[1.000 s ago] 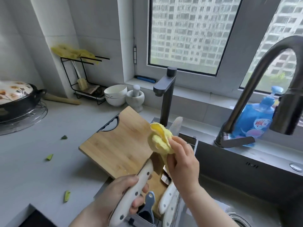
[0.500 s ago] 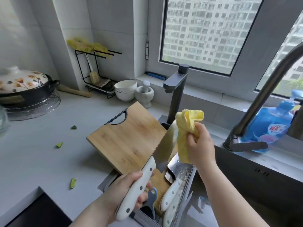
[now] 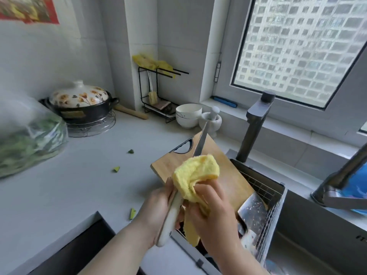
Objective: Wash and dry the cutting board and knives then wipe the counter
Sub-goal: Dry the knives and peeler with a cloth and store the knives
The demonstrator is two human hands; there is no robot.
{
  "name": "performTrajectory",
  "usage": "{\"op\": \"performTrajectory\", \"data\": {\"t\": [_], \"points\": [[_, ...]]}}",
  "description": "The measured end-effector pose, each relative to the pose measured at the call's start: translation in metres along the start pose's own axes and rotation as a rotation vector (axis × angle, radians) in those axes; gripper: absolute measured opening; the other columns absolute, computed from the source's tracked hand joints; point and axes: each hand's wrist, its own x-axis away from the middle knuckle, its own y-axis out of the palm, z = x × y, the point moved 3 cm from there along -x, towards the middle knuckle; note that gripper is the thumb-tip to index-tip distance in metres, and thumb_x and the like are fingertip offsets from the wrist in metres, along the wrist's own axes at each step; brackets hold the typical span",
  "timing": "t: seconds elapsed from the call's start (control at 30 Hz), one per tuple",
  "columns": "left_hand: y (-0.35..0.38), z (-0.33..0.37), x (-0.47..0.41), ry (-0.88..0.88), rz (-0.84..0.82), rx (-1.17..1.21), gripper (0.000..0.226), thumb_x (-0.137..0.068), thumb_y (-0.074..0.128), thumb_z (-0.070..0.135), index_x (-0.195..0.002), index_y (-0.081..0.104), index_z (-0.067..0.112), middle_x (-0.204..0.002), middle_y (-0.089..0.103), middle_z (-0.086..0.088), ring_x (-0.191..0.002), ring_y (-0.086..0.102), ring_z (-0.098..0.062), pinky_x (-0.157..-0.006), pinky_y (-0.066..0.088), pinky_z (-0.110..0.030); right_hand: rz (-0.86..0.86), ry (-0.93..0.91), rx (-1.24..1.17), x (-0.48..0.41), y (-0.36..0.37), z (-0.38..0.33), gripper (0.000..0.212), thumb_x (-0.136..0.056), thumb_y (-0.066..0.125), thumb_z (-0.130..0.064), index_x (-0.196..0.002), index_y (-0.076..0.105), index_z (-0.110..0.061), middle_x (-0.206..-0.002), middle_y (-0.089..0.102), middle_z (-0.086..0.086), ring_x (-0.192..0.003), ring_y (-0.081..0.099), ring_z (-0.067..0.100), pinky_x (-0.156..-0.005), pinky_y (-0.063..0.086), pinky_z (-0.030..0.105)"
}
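Observation:
My left hand (image 3: 156,211) grips the white handle of a knife (image 3: 200,141) whose blade points up and away over the wooden cutting board (image 3: 228,175). My right hand (image 3: 214,213) holds a yellow cloth (image 3: 195,173) wrapped around the lower part of the blade, near the handle. The board leans with its lower end in a wire rack (image 3: 270,195) at the sink's left edge. A wet cleaver blade (image 3: 253,207) stands in that rack beside the board. The grey counter (image 3: 79,175) carries a few green vegetable scraps (image 3: 116,169).
A flowered clay pot (image 3: 79,102) sits on a wire trivet at the back left, a bag of greens (image 3: 27,139) at the far left. White bowls (image 3: 188,115), a mortar (image 3: 211,119), a black rack and two dark taps (image 3: 256,128) line the back. A blue bottle (image 3: 355,183) stands right.
The cloth has slid from the knife's tip down to the blade's base. The knife now stands steeper, and my view has swung left, bringing the pot and greens into sight.

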Motion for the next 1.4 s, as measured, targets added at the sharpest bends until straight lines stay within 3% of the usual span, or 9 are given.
{"op": "performTrajectory", "data": {"t": [0.1,0.2,0.3,0.53,0.7,0.93,1.17,1.3,1.4], "points": [[-0.046,0.015,0.003,-0.001,0.110,0.039,0.043,-0.094,0.034,0.008,-0.052,0.047,0.009,-0.038,0.043,-0.004,-0.041,0.038,-0.019,-0.043,0.029,-0.023,-0.117,-0.089,-0.090,0.009,0.044,-0.036,0.024,-0.062,0.048,-0.016,-0.085,0.051,-0.025,-0.091,0.047,-0.012,-0.068,0.048,0.007,-0.049,0.041,0.019],[-0.110,0.026,0.013,-0.001,0.184,-0.032,0.045,-0.083,0.053,0.027,-0.040,0.054,0.015,-0.037,0.044,-0.002,-0.035,0.039,-0.016,-0.047,0.026,-0.023,-0.233,0.039,-0.217,0.003,0.088,-0.067,0.025,-0.062,0.044,-0.028,-0.084,0.054,-0.028,-0.087,0.050,-0.023,-0.071,0.049,-0.006,-0.054,0.037,0.005],[-0.178,0.046,0.026,0.097,0.213,-0.284,0.032,-0.076,0.062,0.036,-0.053,0.060,0.015,-0.049,0.050,-0.001,-0.040,0.042,-0.012,-0.047,0.034,-0.021,-0.018,0.232,-0.265,-0.020,0.123,-0.095,0.041,-0.058,0.036,-0.042,-0.086,0.062,-0.027,-0.082,0.052,-0.019,-0.076,0.049,-0.011,-0.066,0.035,-0.001],[-0.322,0.075,0.044,0.253,0.266,-0.658,0.032,-0.084,0.060,0.036,-0.058,0.052,0.018,-0.053,0.037,0.010,-0.050,0.031,-0.005,-0.048,0.026,-0.017,-0.224,-0.441,0.274,-0.036,0.250,-0.185,0.054,-0.053,0.046,-0.020,-0.107,0.046,-0.027,-0.112,0.057,-0.014,-0.077,0.044,0.014,-0.054,0.042,0.018],[-0.391,0.087,0.053,0.212,0.140,-0.783,0.016,-0.076,0.059,0.045,-0.079,0.069,0.033,-0.071,0.064,0.020,-0.069,0.054,0.000,-0.072,0.043,-0.020,-0.329,-0.462,0.325,-0.049,0.308,-0.206,0.086,-0.027,0.081,-0.027,-0.105,0.045,-0.026,-0.095,0.069,-0.013,-0.062,0.053,0.013,-0.046,0.042,0.016],[-0.426,0.123,0.068,0.278,0.098,-0.846,0.040,-0.071,0.051,0.050,-0.061,0.046,0.012,-0.060,0.034,0.005,-0.059,0.032,-0.010,-0.060,0.024,-0.027,-0.199,-0.433,0.431,-0.093,0.328,-0.214,0.079,-0.026,0.086,-0.022,-0.094,0.045,-0.022,-0.075,0.067,-0.004,-0.055,0.059,0.022,-0.037,0.038,0.021],[-0.453,0.149,0.094,0.150,-0.040,-0.131,0.071,-0.053,0.071,0.069,-0.102,0.071,0.019,-0.093,0.072,-0.012,-0.063,0.065,-0.018,-0.050,0.051,-0.026,-0.166,-0.492,0.303,-0.116,0.331,-0.229,0.046,-0.038,0.061,-0.020,-0.082,0.049,-0.022,-0.058,0.059,-0.004,-0.048,0.058,0.019,-0.035,0.032,0.016],[-0.469,0.167,0.111,0.331,-0.194,0.369,0.093,-0.067,0.063,0.068,-0.126,0.052,-0.002,-0.124,0.050,-0.036,-0.104,0.058,-0.043,-0.086,0.050,-0.046,-0.137,-0.462,0.234,-0.126,0.336,-0.261,0.033,-0.051,0.039,-0.030,-0.066,0.065,-0.015,-0.053,0.058,-0.005,-0.040,0.055,0.016,-0.034,0.019,0.014],[-0.478,0.172,0.120,0.547,0.193,0.462,0.071,-0.056,0.065,0.068,-0.097,0.074,0.011,-0.106,0.068,-0.019,-0.091,0.068,-0.028,-0.072,0.057,-0.036,-0.110,-0.413,0.142,-0.130,0.348,-0.286,0.035,-0.051,0.035,-0.034,-0.061,0.062,-0.014,-0.051,0.057,-0.005,-0.036,0.052,0.017,-0.047,0.000,0.005]]}}
